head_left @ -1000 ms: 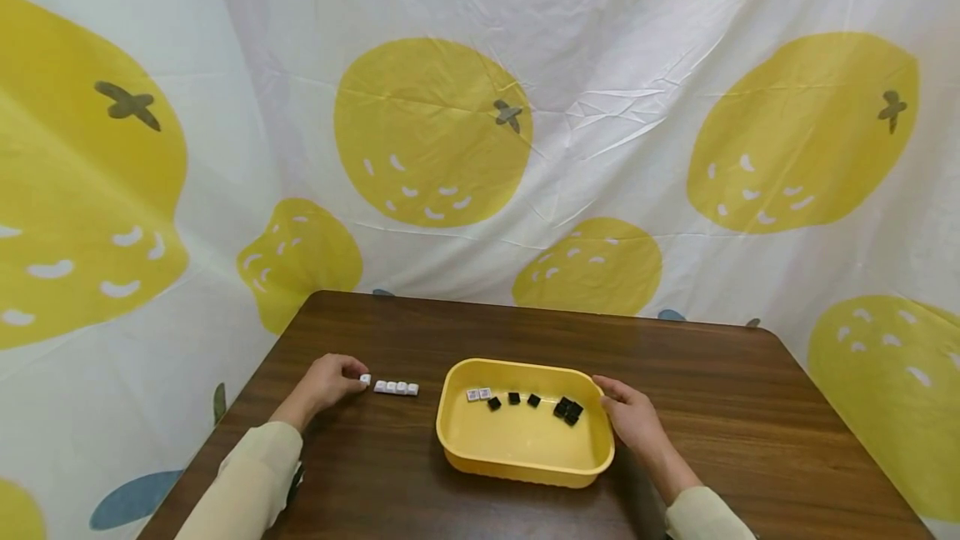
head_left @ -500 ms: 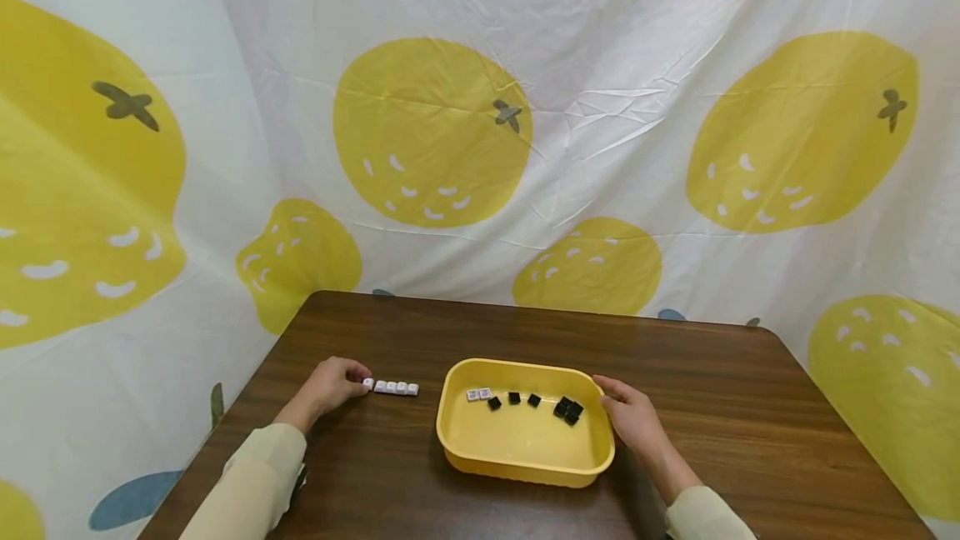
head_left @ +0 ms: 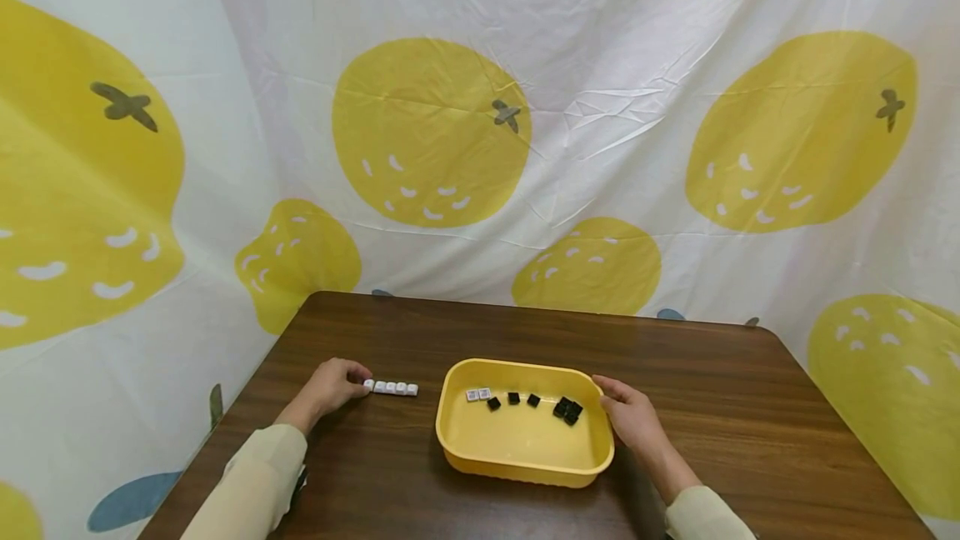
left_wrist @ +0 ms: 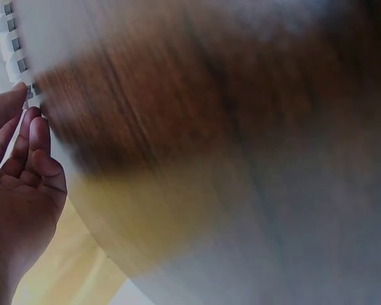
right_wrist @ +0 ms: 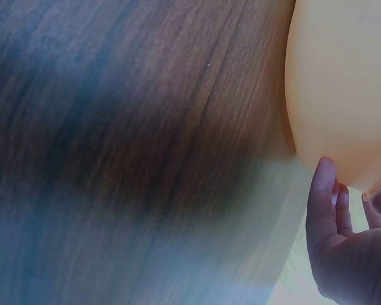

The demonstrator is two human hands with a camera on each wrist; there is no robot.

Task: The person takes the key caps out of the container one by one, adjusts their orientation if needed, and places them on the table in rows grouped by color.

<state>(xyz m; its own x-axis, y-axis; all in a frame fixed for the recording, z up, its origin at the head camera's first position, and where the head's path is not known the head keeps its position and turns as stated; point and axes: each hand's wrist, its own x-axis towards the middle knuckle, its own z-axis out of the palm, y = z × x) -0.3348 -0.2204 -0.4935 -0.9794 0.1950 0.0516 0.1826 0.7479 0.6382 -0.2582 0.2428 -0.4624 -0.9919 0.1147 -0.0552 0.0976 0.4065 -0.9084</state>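
Observation:
My left hand pinches a small white keycap at the left end of a short row of white keycaps on the table. In the left wrist view, the thumb and fingertips meet at the end of that row. My right hand holds the right rim of a yellow plastic basin. The right wrist view has fingers along the basin's outer wall, with the thumb at the rim. Inside the basin lie two white keycaps and several black keycaps.
The dark wood-grain table has rounded far corners. Behind it and at both sides hangs a white cloth printed with yellow lemons. The basin stands to the right of the white row, with a gap between them.
My left hand has moved slightly right and nearer, bringing its white keycap up to the end of the row and closing the gap. The right hand and the basin have stayed put.

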